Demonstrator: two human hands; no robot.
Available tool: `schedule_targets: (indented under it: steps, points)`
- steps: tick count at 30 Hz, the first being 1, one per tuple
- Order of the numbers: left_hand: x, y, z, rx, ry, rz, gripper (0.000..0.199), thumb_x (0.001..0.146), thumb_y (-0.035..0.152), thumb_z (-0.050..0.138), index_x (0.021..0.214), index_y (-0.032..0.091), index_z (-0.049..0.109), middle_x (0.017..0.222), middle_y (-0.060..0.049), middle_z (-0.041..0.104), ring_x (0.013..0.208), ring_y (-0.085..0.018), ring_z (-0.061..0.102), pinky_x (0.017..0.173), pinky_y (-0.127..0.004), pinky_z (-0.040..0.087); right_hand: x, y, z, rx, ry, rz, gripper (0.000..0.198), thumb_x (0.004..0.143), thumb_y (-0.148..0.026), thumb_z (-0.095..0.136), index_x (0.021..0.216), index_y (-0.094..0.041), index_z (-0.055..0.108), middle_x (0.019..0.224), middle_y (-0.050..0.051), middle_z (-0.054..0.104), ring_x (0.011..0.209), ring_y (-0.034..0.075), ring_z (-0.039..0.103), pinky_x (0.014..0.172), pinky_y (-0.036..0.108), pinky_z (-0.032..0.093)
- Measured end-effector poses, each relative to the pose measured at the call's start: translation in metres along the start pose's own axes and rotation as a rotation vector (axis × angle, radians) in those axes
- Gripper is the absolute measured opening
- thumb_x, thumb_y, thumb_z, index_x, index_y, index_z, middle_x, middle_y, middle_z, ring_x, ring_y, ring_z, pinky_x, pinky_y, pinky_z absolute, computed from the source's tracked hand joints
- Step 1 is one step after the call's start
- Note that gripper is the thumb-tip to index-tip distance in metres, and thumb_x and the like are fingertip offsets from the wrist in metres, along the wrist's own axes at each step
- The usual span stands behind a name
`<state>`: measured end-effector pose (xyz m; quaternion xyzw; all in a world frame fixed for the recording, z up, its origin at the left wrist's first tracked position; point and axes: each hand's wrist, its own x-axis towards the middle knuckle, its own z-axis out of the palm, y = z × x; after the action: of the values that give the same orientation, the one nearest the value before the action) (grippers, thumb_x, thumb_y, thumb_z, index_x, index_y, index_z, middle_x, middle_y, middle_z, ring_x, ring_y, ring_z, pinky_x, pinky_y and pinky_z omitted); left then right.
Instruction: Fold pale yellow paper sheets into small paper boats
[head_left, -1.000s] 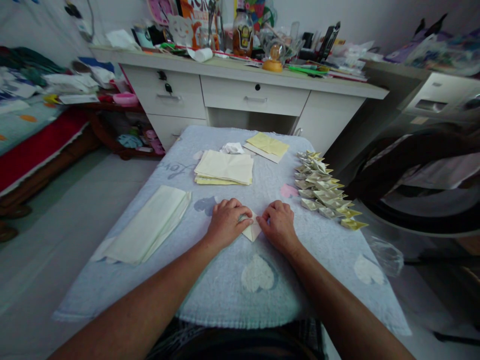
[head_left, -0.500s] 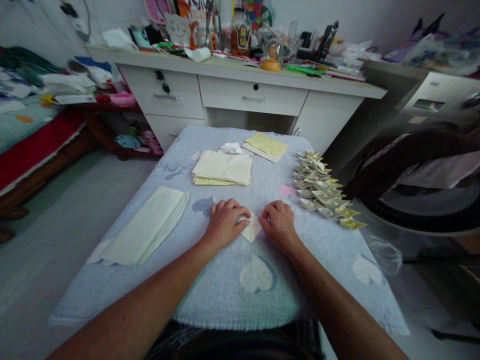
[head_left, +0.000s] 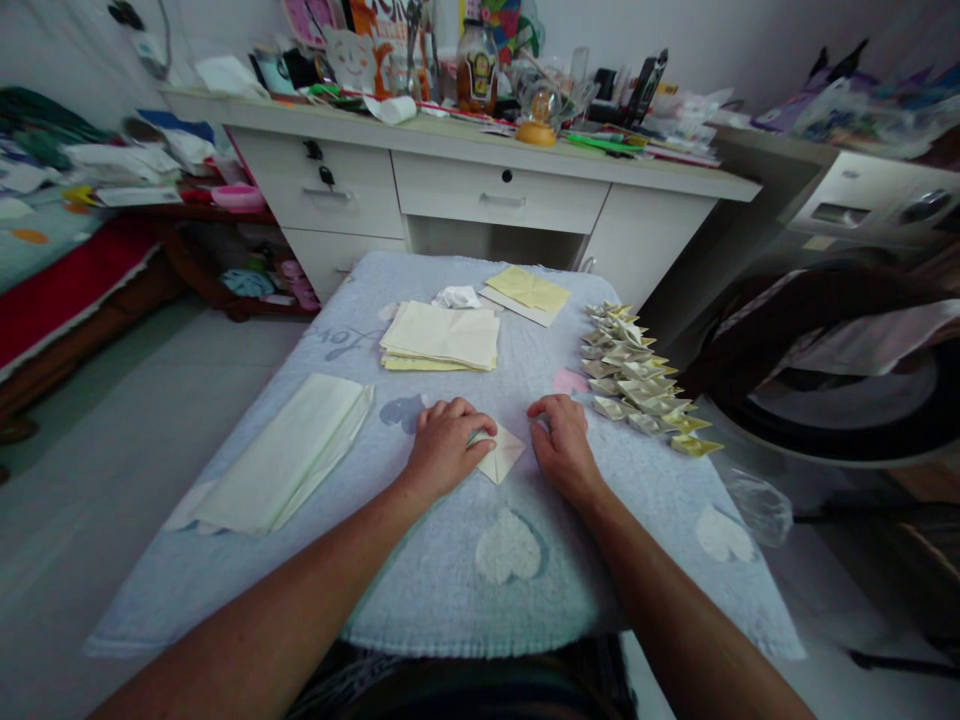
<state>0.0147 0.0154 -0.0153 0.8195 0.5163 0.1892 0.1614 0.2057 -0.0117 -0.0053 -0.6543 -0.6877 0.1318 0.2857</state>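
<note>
- In the head view, the small paper [head_left: 504, 458] lies flat on the blue cloth [head_left: 517, 610], between the two hands.
- It should be very light, so a little puff of air might slide it away.
- It looks thin and folded, so I think it bends easily but is a bit stiffer where the layers sit together.
- It could crumple or tear if pulled hard. It is likely not very slippery, and the fuzzy cloth may help it stay put.
- The best place to hold it is probably the edges or corners, with soft fingertips, and one hand pressing it flat.
- The left hand [head_left: 454, 440] has bent fingers, with the thumb and pointer at the paper's left side. I cannot tell if they pinch it or just press it down.
- The right hand [head_left: 559, 440] is just beside the paper, not touching it. Its fingers are loosely curled and hold nothing.
- The paper is pale cream and looks like a diamond. One corner points at the person and one points right.
- Thin fold lines run over it. Its left part hides under the left hand.
</note>
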Motion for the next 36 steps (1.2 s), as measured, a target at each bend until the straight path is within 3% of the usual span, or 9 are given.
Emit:
schedule_targets:
  steps: [2, 6, 9, 19, 24, 28, 32, 36]
  points:
    - [0.000, 0.000, 0.000, 0.003, -0.006, -0.002, 0.016, 0.080, 0.035, 0.066, 0.095, 0.033, 0.071, 0.096, -0.002, 0.059, 0.096, -0.023, 0.050, 0.085, -0.039, 0.032, 0.000, -0.003, 0.005, -0.047, -0.011, -0.053, 0.023, 0.085, -0.023, 0.051, 0.105, -0.018, 0.059, 0.108, 0.008, 0.058, 0.104, 0.023, 0.046, 0.093, 0.035, 0.033]
    - [0.001, 0.001, 0.000, -0.003, -0.019, -0.006, 0.017, 0.080, 0.036, 0.066, 0.096, 0.032, 0.072, 0.096, -0.002, 0.059, 0.097, -0.023, 0.050, 0.085, -0.039, 0.033, 0.001, -0.009, 0.015, -0.220, -0.071, -0.120, 0.049, 0.089, -0.041, 0.051, 0.131, -0.015, 0.047, 0.125, 0.014, 0.052, 0.115, 0.027, 0.042, 0.098, 0.040, 0.029]
    - [0.001, 0.000, -0.001, -0.011, -0.025, -0.010, 0.017, 0.080, 0.033, 0.066, 0.096, 0.033, 0.071, 0.098, -0.002, 0.059, 0.098, -0.023, 0.049, 0.085, -0.039, 0.033, 0.001, -0.010, 0.018, -0.313, -0.097, -0.143, 0.060, 0.090, -0.046, 0.048, 0.142, -0.017, 0.037, 0.132, 0.015, 0.049, 0.122, 0.029, 0.038, 0.103, 0.043, 0.025]
    - [-0.009, -0.015, -0.016, 0.073, -0.049, -0.020, 0.038, 0.081, 0.030, 0.063, 0.117, 0.044, 0.064, 0.125, -0.003, 0.052, 0.116, -0.029, 0.041, 0.096, -0.048, 0.028, 0.002, -0.011, 0.017, -0.337, -0.145, -0.131, 0.066, 0.090, -0.043, 0.048, 0.148, -0.021, 0.028, 0.136, 0.014, 0.046, 0.127, 0.030, 0.034, 0.106, 0.048, 0.021]
    - [-0.010, -0.024, -0.022, 0.047, -0.089, -0.025, 0.044, 0.080, 0.030, 0.062, 0.122, 0.042, 0.060, 0.131, -0.004, 0.050, 0.120, -0.029, 0.040, 0.100, -0.049, 0.026, 0.002, -0.011, 0.016, -0.346, -0.148, -0.132, 0.067, 0.090, -0.044, 0.047, 0.149, -0.021, 0.026, 0.136, 0.014, 0.045, 0.126, 0.030, 0.035, 0.105, 0.047, 0.022]
    - [-0.008, -0.029, -0.026, -0.053, -0.068, -0.047, 0.042, 0.082, 0.022, 0.056, 0.121, 0.035, 0.062, 0.125, -0.003, 0.055, 0.117, -0.026, 0.043, 0.101, -0.046, 0.029, 0.002, -0.011, 0.016, -0.354, -0.147, -0.136, 0.068, 0.090, -0.044, 0.046, 0.149, -0.019, 0.025, 0.136, 0.015, 0.045, 0.126, 0.030, 0.035, 0.105, 0.047, 0.022]
    - [-0.004, -0.023, -0.022, -0.159, 0.060, 0.079, 0.034, 0.088, 0.015, 0.045, 0.115, 0.024, 0.065, 0.120, -0.004, 0.060, 0.114, -0.021, 0.046, 0.101, -0.040, 0.034, 0.001, -0.009, 0.019, -0.363, -0.134, -0.137, 0.071, 0.089, -0.044, 0.046, 0.151, -0.017, 0.021, 0.138, 0.015, 0.044, 0.125, 0.031, 0.035, 0.106, 0.049, 0.022]
    - [-0.001, -0.017, -0.010, -0.098, -0.006, 0.281, 0.032, 0.088, 0.019, 0.054, 0.118, 0.026, 0.064, 0.121, -0.002, 0.065, 0.110, -0.023, 0.048, 0.099, -0.042, 0.035, 0.001, -0.009, 0.021, -0.369, -0.120, -0.140, 0.074, 0.089, -0.044, 0.045, 0.152, -0.015, 0.017, 0.140, 0.016, 0.042, 0.127, 0.032, 0.034, 0.108, 0.052, 0.019]
